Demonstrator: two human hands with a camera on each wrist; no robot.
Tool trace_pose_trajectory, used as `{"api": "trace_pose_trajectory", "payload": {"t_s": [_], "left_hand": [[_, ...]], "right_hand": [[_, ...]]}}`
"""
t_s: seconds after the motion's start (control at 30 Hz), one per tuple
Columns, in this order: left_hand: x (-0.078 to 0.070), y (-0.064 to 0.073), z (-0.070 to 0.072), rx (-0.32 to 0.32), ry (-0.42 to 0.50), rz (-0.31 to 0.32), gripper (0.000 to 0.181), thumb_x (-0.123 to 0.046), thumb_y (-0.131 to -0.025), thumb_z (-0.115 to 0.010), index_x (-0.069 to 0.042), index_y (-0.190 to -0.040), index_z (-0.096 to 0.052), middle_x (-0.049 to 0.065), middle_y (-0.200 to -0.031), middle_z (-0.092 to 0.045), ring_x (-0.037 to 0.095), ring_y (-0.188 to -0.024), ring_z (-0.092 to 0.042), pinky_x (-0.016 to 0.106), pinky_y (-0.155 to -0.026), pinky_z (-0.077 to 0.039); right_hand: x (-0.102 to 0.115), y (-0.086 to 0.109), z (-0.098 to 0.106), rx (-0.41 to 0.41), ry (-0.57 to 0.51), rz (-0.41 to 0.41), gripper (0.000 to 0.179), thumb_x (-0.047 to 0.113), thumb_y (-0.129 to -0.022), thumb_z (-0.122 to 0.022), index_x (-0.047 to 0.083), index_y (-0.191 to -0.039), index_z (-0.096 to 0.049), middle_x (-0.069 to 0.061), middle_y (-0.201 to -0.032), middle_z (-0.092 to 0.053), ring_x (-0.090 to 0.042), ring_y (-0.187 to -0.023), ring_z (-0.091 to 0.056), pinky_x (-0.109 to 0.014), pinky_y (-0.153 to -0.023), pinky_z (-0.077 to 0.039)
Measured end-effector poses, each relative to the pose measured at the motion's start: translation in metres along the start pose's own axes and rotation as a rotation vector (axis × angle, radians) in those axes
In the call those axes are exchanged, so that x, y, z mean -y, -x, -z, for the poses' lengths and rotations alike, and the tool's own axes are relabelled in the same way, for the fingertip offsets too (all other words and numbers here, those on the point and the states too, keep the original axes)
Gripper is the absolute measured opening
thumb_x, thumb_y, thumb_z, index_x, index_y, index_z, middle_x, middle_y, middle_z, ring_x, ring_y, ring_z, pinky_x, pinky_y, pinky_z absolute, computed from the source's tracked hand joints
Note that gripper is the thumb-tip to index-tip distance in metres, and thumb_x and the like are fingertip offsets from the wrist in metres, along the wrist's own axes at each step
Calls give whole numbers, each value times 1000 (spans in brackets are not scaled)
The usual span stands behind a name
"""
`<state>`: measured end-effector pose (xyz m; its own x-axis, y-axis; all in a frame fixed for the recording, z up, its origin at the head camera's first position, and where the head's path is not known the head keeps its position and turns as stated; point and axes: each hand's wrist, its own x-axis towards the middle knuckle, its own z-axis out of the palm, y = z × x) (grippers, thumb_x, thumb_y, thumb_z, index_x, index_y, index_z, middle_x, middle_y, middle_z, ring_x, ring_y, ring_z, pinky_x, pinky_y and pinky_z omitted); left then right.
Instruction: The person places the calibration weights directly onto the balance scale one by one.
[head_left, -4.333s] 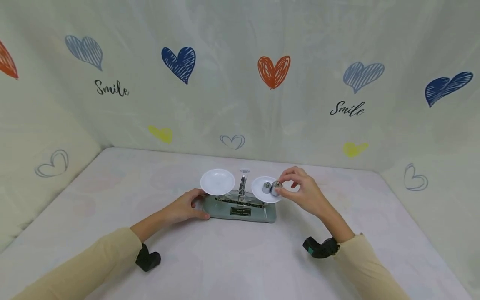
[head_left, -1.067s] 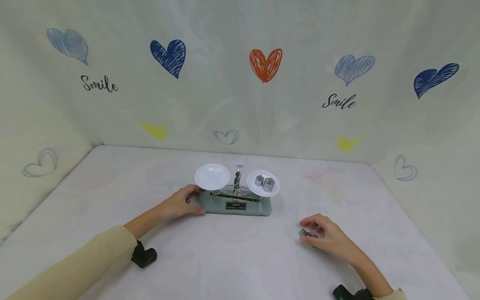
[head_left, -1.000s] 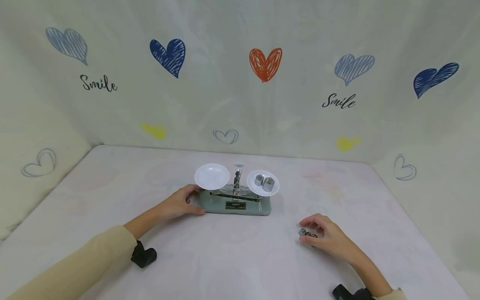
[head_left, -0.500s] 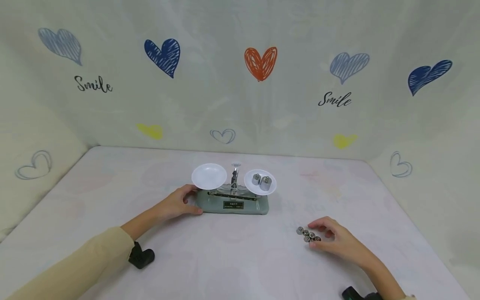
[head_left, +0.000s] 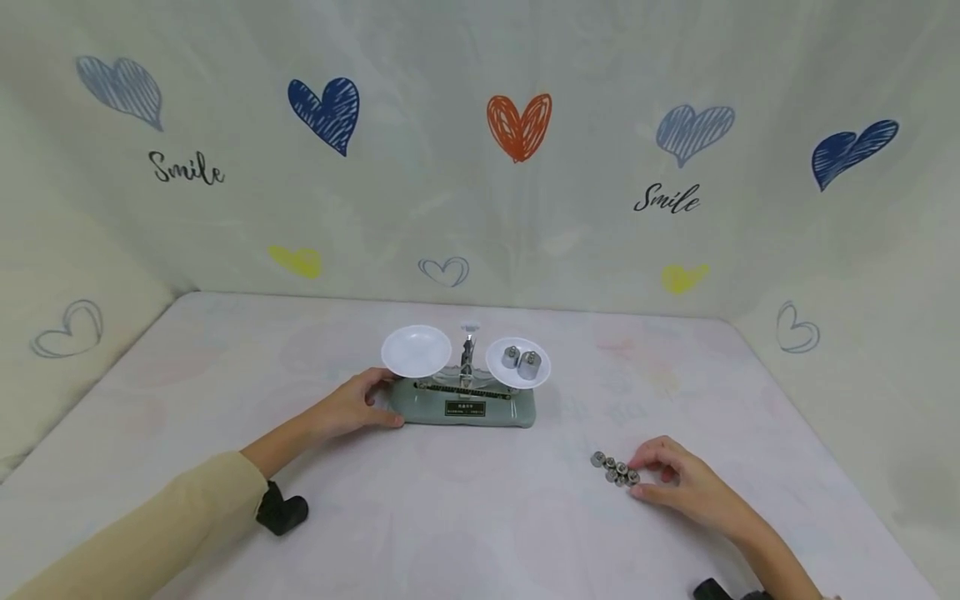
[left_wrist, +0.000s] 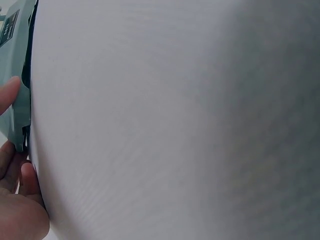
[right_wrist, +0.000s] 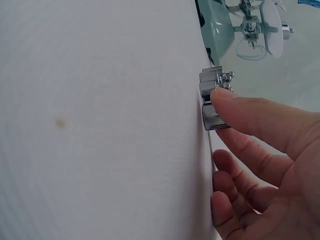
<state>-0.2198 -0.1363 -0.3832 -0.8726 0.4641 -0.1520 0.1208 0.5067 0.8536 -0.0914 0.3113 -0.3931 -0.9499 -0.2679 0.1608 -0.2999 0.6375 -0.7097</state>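
Observation:
A balance scale with a grey-green base (head_left: 405, 404) stands mid-table. My left hand (head_left: 352, 408) grips its left end, thumb at the front edge and fingers behind; in the left wrist view the thumb (left_wrist: 9, 92) lies against the base. Two larger metal weights (head_left: 529, 365) sit on the white right pan (head_left: 496, 368). The white left pan (head_left: 417, 350) is bare and rides higher. To the right of the scale, my right hand (head_left: 690, 487) pinches a small knobbed weight (right_wrist: 215, 119) between thumb and index finger, at the near end of a cluster of small weights (head_left: 611, 475).
A pale cloth-covered tabletop (head_left: 465, 517) surrounds the scale. Behind it hangs a light curtain (head_left: 420, 200) printed with hearts and lettering. Black wrist cameras (head_left: 282, 510) are strapped below both hands.
My right hand has left the larger weight standing on the right pan and gone to the small weights. Lately it has slid right along them, uncovering several. The left hand keeps its grip.

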Motion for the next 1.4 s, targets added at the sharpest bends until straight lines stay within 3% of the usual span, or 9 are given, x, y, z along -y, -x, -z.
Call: {"api": "trace_pose_trajectory", "payload": {"t_s": [0.53,0.8,1.07,1.4], "left_hand": [[3,-2,-3,4,16,-27,75,-17,-76,-76,5,-136,-36,24,-142,-36,40,-132,-30,56,-107,-29],[4,-1,-3,-8,8,-14,75,-17,-76,-76,4,-136,-36,23,-142,-37,39,-133,-30,55,-107,-30],[3,0,-3,-6,13,-3,75,-18,-76,-76,4,-136,-36,23,-142,-36,39,-133,-31,55,-108,-29],[3,1,-3,-18,14,-10,76,-17,-75,-77,4,-136,-37,22,-141,-38,38,-131,-33,55,-107,-31]], "right_hand": [[-2,0,2,-27,41,57,19,9,-75,-75,18,-87,-65,5,-92,-59,-4,-80,-49,-19,-63,-41],[3,-8,11,-13,40,63,17,6,-77,-73,13,-91,-64,8,-91,-60,-5,-79,-52,-19,-62,-45],[29,-26,18,-2,61,44,14,12,-82,-70,14,-94,-63,4,-89,-61,-3,-78,-52,-18,-64,-46],[85,-68,3,39,15,70,14,17,-84,-68,11,-96,-64,5,-84,-61,-6,-74,-52,-19,-64,-49]]}}
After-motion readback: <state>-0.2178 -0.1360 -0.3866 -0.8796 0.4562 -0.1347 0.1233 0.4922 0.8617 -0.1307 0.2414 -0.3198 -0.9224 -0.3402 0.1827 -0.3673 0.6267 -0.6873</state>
